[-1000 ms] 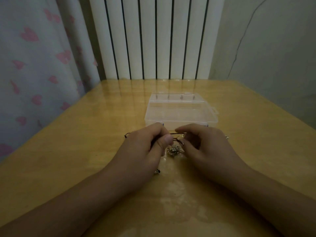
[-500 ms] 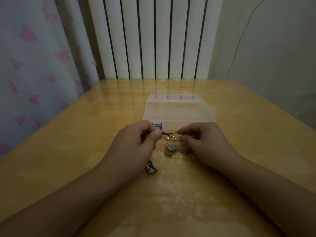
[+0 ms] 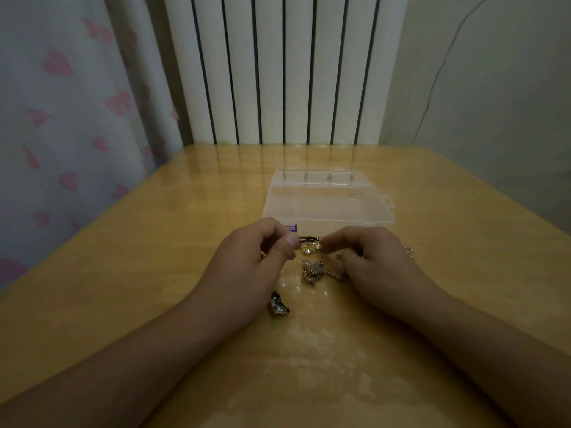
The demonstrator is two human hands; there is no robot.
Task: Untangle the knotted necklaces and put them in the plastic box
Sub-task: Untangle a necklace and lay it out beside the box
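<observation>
Two bare hands are over the one glossy yellow wooden table (image 3: 154, 273): the left hand (image 3: 250, 261) and the right hand (image 3: 374, 261). One clear plastic box with a lid (image 3: 327, 202) sits just beyond them. Three metal pendants show near the box: one small gold round pendant (image 3: 307, 249) on one dark cord (image 3: 307, 239), one silver clustered pendant (image 3: 313, 270), one dark silver blocky pendant (image 3: 278, 305).

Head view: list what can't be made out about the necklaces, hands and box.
- Knot in the dark cord: too small and dim.
- Left hand and right hand fingertips: curled under, grip mostly hidden.
- Silver pendant cluster: how many chains, blurred.
- Dark charm: its cord runs under the left wrist.
- Plastic box: clear, contents unreadable.
</observation>
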